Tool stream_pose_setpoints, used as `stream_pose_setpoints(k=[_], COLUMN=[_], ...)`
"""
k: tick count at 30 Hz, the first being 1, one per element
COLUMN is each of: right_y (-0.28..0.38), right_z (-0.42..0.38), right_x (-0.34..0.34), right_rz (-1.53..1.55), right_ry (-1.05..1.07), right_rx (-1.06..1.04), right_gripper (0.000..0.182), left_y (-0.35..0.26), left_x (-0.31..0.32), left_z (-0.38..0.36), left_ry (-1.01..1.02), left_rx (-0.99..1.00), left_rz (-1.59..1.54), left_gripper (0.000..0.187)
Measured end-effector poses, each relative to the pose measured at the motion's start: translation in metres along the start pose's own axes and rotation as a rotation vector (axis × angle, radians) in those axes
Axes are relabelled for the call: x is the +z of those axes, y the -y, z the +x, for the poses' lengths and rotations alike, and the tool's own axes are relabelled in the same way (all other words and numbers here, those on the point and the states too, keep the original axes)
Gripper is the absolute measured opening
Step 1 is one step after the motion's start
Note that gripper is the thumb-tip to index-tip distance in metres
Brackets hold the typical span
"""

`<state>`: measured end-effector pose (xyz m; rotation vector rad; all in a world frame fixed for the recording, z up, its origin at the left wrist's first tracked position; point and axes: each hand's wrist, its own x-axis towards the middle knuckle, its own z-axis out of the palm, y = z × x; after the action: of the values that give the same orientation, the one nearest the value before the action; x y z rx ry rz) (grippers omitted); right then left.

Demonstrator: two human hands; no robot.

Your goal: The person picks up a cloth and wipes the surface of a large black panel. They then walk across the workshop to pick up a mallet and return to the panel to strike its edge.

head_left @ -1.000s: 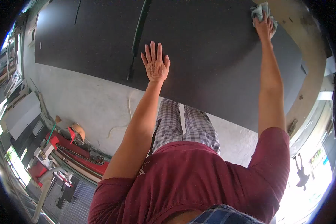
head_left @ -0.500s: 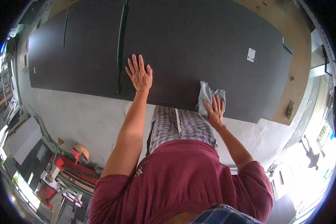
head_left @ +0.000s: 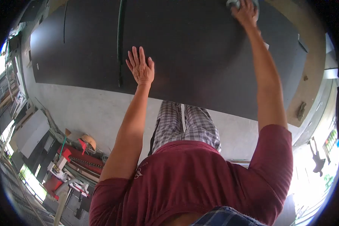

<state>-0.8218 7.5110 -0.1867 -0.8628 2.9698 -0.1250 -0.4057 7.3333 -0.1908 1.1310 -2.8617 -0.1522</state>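
A large dark grey panel (head_left: 192, 56) spreads across the surface in front of me. My left hand (head_left: 141, 69) lies flat on it with fingers spread, just right of a long dark strip (head_left: 120, 34). At the panel's far right part, my right hand (head_left: 247, 15) presses a pale grey cloth (head_left: 255, 8) against the surface. Part of the cloth is covered by the fingers and part touches the picture's top edge. A small white label (head_left: 266, 46) on the panel is mostly hidden behind my right forearm.
A brown board (head_left: 298, 109) shows beyond the panel's right end. A thinner dark line (head_left: 65, 24) runs on the panel's left part. On the floor at lower left are a red item (head_left: 83, 146), a tan rounded object (head_left: 89, 141) and stacked boards.
My right hand has slid the cloth from the panel's near edge to its far right side, with the arm stretched out. The left hand stays at nearly the same place.
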Motion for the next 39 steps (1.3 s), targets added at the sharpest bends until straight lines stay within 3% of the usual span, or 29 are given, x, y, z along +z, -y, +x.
stream_pose_setpoints(k=[2,5,7,9,11,15,18,22,24,30,33,38,39], right_y=[-0.022,-0.049,-0.075,-0.079,-0.064,-0.047,-0.016,0.012,0.018,0.011,0.009,0.023,0.023], right_z=[0.034,0.013,-0.030,-0.099,-0.184,-0.349,-0.407,-0.387,-0.369,-0.298,-0.255,-0.157,-0.134], right_x=[0.008,0.016,0.044,0.046,0.027,0.024,0.025,0.023,0.021,0.019,0.014,0.021,0.023], right_rz=[-0.013,-0.002,-0.013,0.024,0.040,0.068,0.127,0.212,0.239,0.225,0.220,0.186,0.185], right_ry=[0.029,-0.033,-0.421,-0.349,-0.179,-0.075,0.025,-0.032,-0.050,-0.061,-0.062,-0.029,-0.108], right_rx=[0.101,0.084,-0.142,-0.152,-0.045,0.117,0.282,0.292,0.242,0.087,-0.009,-0.165,-0.198], right_gripper=[0.069,0.071,0.065,0.065,0.070,0.075,0.074,0.075,0.076,0.075,0.076,0.073,0.071], left_y=[-0.002,-0.001,-0.004,-0.003,-0.002,-0.007,-0.004,-0.008,-0.034,-0.142,-0.173,-0.168,-0.159], left_x=[0.001,0.006,0.009,0.012,0.013,0.027,0.033,0.042,0.045,0.038,0.040,0.041,0.035], left_z=[0.002,-0.002,0.000,0.002,0.004,0.013,0.020,0.022,0.011,-0.036,-0.046,-0.028,-0.029], left_ry=[0.025,0.038,0.032,0.010,0.000,-0.087,-0.108,-0.108,-0.117,0.028,0.036,0.060,0.069], left_rx=[-0.019,-0.028,-0.027,-0.013,-0.007,0.022,0.025,0.004,-0.132,0.056,0.053,-0.041,-0.052], left_rz=[0.022,0.044,0.044,0.036,0.089,0.011,0.008,-0.016,0.001,-0.078,-0.095,-0.011,-0.003], left_gripper=[0.054,0.053,0.054,0.054,0.053,0.053,0.053,0.055,0.058,0.063,0.063,0.062,0.062])
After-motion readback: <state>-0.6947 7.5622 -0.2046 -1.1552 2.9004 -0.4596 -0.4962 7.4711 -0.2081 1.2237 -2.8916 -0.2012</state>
